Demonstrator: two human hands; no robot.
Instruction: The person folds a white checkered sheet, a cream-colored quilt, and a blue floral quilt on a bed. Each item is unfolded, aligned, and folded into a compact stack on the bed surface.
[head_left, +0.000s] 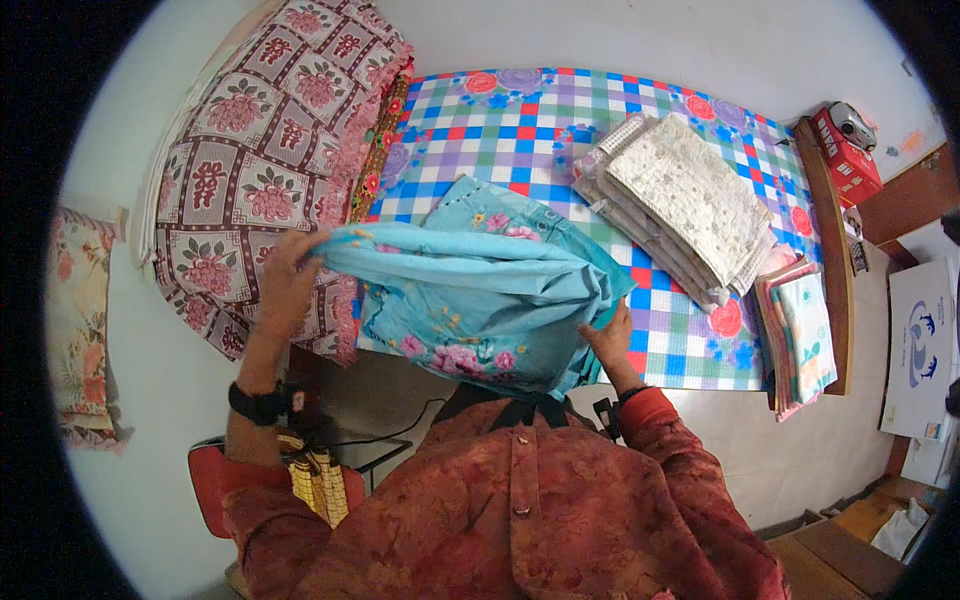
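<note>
A turquoise cloth (480, 315) with pink flowers lies partly folded and rumpled at the near side of the bed, its front edge hanging toward my body. My left hand (289, 281) grips one end of a raised, bunched fold of it, above the bed's left part. At the cloth's right end, my right hand (609, 334) pinches the gathered edge between thumb and fingers. Beneath the cloth spreads a checked bed cover (675, 367) in blue, red, green and purple with printed roses.
A covered pile (270, 150) with a fringed floral cloth borders the left side. Folded quilted fabrics (682, 195) are stacked on the right, beside folded towels (806, 330) near the wooden bed end (825, 225). Below left stand a red chair (206, 480) and a yellow woven bag (321, 480).
</note>
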